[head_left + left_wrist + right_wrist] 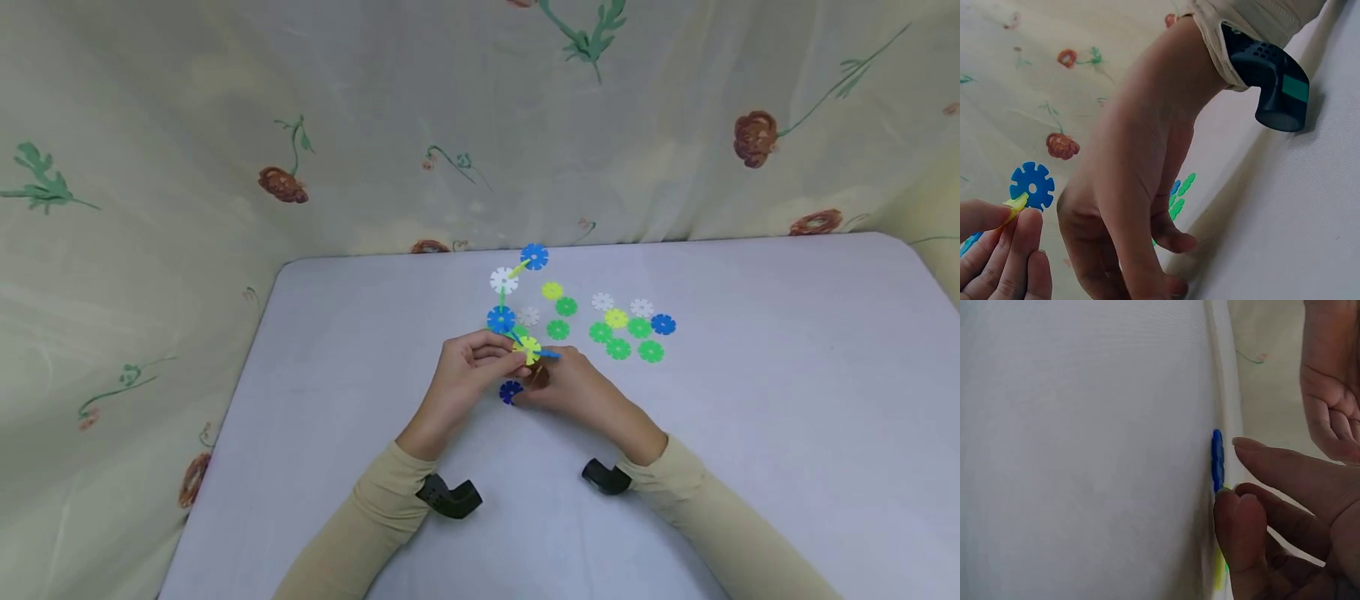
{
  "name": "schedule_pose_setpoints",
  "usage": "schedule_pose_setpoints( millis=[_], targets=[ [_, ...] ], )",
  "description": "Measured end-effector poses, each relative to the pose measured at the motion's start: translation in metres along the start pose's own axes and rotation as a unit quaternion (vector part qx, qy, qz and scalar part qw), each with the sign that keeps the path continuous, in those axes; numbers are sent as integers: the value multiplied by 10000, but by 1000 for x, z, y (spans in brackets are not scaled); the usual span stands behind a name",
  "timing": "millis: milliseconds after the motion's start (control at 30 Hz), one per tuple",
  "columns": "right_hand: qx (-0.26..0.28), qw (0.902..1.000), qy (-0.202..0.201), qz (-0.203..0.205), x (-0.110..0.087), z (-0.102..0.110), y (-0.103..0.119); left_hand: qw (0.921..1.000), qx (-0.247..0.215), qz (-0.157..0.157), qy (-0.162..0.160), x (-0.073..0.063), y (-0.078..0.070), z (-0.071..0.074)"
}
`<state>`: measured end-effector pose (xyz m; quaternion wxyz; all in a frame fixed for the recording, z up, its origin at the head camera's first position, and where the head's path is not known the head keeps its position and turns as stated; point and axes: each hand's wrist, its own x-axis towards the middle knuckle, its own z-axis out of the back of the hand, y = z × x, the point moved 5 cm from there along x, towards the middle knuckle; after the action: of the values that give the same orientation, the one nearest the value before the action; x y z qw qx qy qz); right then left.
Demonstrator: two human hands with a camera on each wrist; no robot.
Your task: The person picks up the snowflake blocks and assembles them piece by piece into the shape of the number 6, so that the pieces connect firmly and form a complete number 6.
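My left hand (480, 367) pinches a yellow notched plastic disc (528, 350) between thumb and fingers. The disc belongs to a linked chain of such discs, with a blue disc (501, 319), a white disc (504, 280) and, at the far end, another blue disc (534, 257). Just below, a dark blue disc (511, 392) lies on the table. My right hand (577, 387) reaches down beside it, fingers loosely bent and parted. In the right wrist view, that dark blue disc (1217, 459) shows edge-on by the fingertips; whether they touch it I cannot tell.
Loose green discs (618, 348), white discs (602, 302), yellow discs (616, 317) and a blue disc (663, 324) lie on the white table (787, 375), right of the chain. A flowered curtain (375, 100) hangs behind. Black wrist devices (450, 497) sit by both sleeves.
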<state>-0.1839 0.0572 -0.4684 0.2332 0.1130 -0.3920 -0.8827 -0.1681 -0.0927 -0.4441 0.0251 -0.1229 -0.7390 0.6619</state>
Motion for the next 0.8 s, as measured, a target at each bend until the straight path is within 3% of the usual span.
schedule_pose_setpoints(
  millis=[300, 533, 800],
  targets=[
    [-220, 9994, 149, -222, 4, -8, 1, 10000, 45, -68, 39, 0, 0, 2],
    [-354, 9992, 124, -117, -2, -4, 0, 10000, 78, -55, 10, 0, 0, 2],
    [845, 9936, 261, -706, -16, 10, -18, 9999, 55, -95, 16, 0, 1, 2]
  ],
)
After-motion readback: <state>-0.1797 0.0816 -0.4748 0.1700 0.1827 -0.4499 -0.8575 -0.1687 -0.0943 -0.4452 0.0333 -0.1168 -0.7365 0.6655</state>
